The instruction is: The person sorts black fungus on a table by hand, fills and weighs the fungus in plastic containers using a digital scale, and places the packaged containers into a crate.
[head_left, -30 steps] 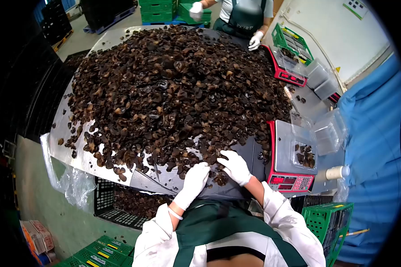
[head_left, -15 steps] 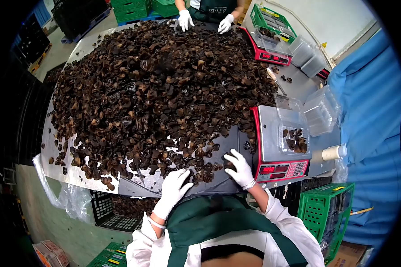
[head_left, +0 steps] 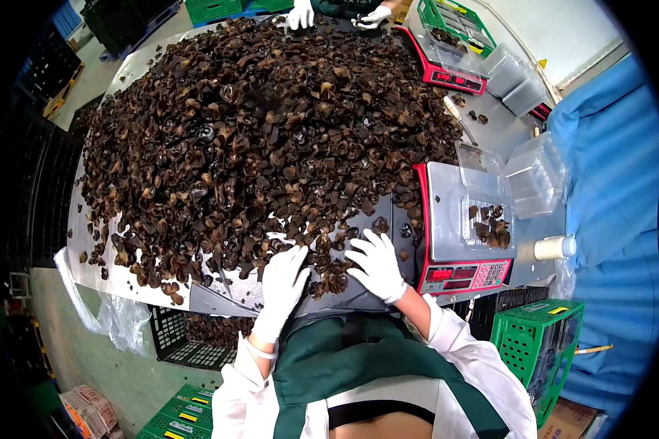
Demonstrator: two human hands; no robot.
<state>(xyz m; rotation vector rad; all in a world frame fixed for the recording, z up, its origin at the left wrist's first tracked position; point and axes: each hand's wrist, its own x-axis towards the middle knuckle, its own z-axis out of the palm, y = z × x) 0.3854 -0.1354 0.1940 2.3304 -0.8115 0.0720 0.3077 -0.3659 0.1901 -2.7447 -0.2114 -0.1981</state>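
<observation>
Both white-gloved hands, left [head_left: 284,282] and right [head_left: 377,268], lie palm-down with fingers slightly spread, flanking dark fungus pieces [head_left: 331,274] at the table's near edge. The fingertips' contact is unclear.

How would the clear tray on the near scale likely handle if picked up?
The tray looks like thin plastic, so probably light and apt to flex under a squeeze. Its lid lies open to one side and may flop or swing. The few dark pieces sit loose inside and would likely slide if it tilted.
</observation>
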